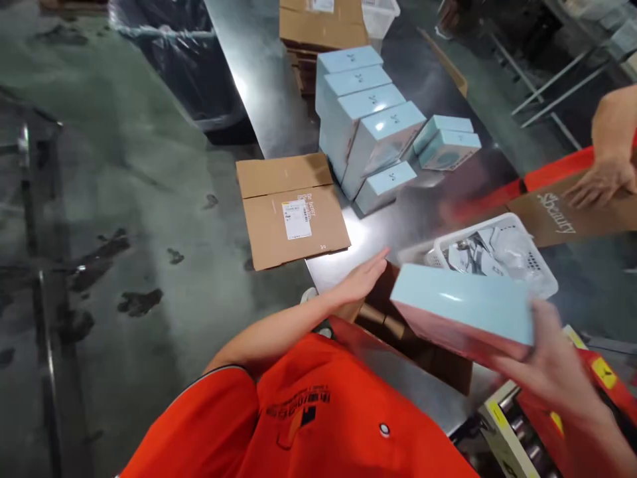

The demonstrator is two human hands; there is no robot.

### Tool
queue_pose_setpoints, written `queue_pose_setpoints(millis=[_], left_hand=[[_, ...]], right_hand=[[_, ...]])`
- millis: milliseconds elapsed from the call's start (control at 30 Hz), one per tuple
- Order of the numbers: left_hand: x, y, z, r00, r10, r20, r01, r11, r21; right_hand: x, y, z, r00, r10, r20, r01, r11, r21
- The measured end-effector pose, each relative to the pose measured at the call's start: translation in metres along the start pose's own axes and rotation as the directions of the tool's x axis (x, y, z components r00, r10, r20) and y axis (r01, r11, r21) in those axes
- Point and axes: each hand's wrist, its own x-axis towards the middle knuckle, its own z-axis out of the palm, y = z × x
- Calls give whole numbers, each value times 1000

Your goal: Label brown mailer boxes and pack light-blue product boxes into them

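Observation:
A light blue box with a pinkish side (pixel 460 299) is gripped at its right end by my right hand (pixel 552 358), which is blurred. It hangs tilted over an opened brown cardboard carton (pixel 442 368), covering part of the carton's inside. My left hand (pixel 365 275) rests at the carton's left flap, fingers stretched out and holding nothing. Farther up the metal table, several light blue boxes (pixel 368 136) stand in a stack. Left of them a flattened carton with a white label (pixel 298 232) overhangs the table's edge.
A white basket (pixel 545 272) of plastic-wrapped items stands beyond the held box. At the right, another person's hand (pixel 604 182) lies on a brown carton (pixel 552 212). A lined dark bin (pixel 189 73) is by the table (pixel 259 86); a roller conveyor (pixel 517 425) is at lower right.

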Motion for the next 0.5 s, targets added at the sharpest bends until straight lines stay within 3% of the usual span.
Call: queue_pose_setpoints(millis=[67,133,200,233,267,300,333,400,433,500], left_hand=[[-1,-3,4,1000,11,-13,-11,1000,7],[-5,-3,8,1000,23,-12,-23,999,31],[-9,-1,9,999,32,-4,-32,998,52],[-10,-1,9,999,32,4,-32,998,58],[-11,0,8,999,29,19,-30,998,63],[-12,1,8,999,23,37,-26,997,67],[-12,2,7,999,15,51,-19,997,72],[-13,4,6,997,-8,73,2,997,82],[-13,6,6,997,-19,78,13,996,83],[-14,11,5,996,-39,83,32,996,81]], right_hand=[[-15,-16,41,980,-12,197,6,1000,30],[-13,-29,75,884,-62,464,31,997,74],[7,-34,88,737,-145,660,64,987,145],[24,-35,85,683,-197,703,81,978,194],[46,-35,78,672,-237,702,97,967,234],[73,-34,70,723,-253,643,118,962,246],[104,-34,61,807,-248,537,141,962,232],[174,-36,54,960,-179,215,157,981,115],[208,-37,57,978,-166,128,158,985,74],[266,-39,77,979,-183,90,182,983,22]])
